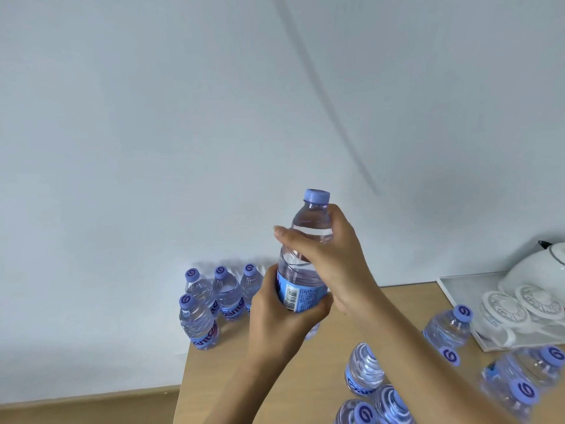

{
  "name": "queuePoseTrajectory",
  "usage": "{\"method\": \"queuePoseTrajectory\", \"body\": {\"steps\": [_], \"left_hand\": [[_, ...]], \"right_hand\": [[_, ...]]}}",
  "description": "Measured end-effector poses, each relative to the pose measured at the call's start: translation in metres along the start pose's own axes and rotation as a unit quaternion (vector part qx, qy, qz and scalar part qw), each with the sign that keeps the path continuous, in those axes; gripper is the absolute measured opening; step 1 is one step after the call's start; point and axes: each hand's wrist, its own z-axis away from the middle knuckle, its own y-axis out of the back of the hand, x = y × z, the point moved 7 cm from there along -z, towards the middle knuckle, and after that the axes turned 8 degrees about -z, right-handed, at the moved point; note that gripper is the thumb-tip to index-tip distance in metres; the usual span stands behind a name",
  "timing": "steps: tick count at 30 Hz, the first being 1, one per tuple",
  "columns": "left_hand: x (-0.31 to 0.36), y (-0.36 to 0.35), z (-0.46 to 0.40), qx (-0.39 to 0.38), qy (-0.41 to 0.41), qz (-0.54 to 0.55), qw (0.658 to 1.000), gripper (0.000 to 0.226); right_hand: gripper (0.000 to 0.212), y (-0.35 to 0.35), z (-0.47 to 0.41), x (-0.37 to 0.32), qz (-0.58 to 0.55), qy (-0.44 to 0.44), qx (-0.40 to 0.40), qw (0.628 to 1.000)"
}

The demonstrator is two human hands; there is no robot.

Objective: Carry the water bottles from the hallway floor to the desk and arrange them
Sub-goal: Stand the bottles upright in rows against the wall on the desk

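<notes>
Above the desk, near its far edge, both hands hold one upright water bottle with a lilac cap: the left hand curls round its labelled lower body, while the right hand wraps its clear shoulder just under the cap. At the desk's far left corner four more bottles stand close together against the wall. Further bottles cluster toward the near right edge, beside a white tray carrying a white kettle and upturned glasses.
</notes>
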Motion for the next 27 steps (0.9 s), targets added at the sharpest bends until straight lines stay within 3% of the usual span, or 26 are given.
{"method": "queuePoseTrajectory", "body": {"steps": [6,16,20,24,27], "left_hand": [[0.011,0.001,0.004,-0.035,-0.01,-0.006,0.999,0.055],[0.03,-0.002,0.007,-0.235,0.03,0.125,0.964,0.051],[0.03,-0.002,0.009,-0.196,0.025,0.123,0.973,0.048],[0.032,0.006,0.008,-0.114,0.017,0.09,0.989,0.042],[0.036,0.008,0.009,-0.068,0.004,0.047,0.997,0.046]], "right_hand": [[0.028,-0.001,-0.005,-0.011,-0.008,0.004,-0.01,1.0],[0.03,-0.008,-0.013,-0.017,-0.181,-0.102,-0.181,0.961],[0.03,-0.011,-0.011,-0.023,-0.132,-0.083,-0.188,0.97],[0.03,-0.005,-0.007,-0.034,-0.006,0.014,-0.11,0.994],[0.03,-0.003,-0.003,-0.031,0.0,0.029,-0.039,0.999]]}}
